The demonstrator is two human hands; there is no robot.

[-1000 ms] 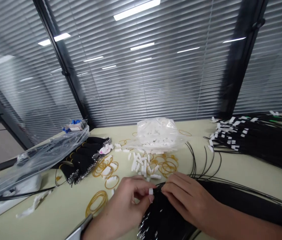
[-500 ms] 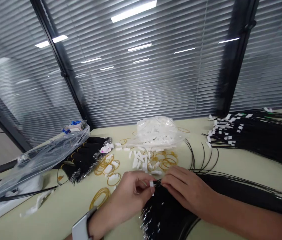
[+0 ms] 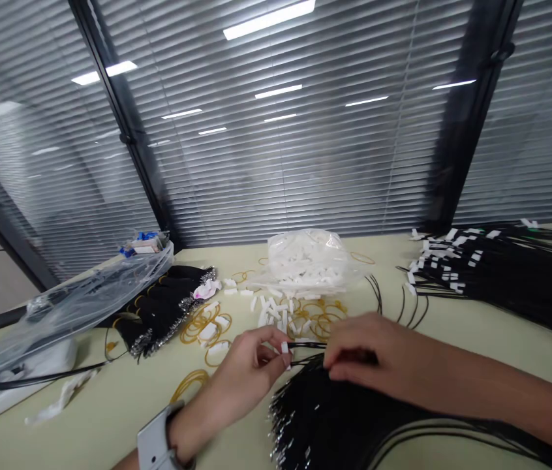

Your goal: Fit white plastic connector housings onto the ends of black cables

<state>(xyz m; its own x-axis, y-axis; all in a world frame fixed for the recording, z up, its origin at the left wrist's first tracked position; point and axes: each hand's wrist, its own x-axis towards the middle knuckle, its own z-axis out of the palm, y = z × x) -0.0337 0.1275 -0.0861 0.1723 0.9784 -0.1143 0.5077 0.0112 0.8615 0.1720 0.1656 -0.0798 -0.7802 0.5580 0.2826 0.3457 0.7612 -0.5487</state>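
Observation:
My left hand (image 3: 252,365) pinches a small white connector (image 3: 284,348) between thumb and fingertips. Thin black cables (image 3: 306,345) stretch from that connector toward my right hand (image 3: 378,349), whose fingers are curled closed around them; its exact fingertip contact is partly hidden. Beneath both hands lies a thick bundle of black cables (image 3: 335,405) with shiny metal tips fanned along its left end. Loose white connectors (image 3: 276,313) are piled just beyond my hands, beside yellow rubber bands (image 3: 322,316).
A clear plastic bag of white pieces (image 3: 310,261) stands at the back. On the right, another black cable bundle (image 3: 515,267) carries white connectors. Banded black cables (image 3: 166,303) and a clear plastic sheet (image 3: 80,313) lie left. Blinds (image 3: 280,163) hang behind the table.
My hands have drawn apart: the left shifted slightly left with the white connector, the right moved right and turned. A longer stretch of black cable now shows between them.

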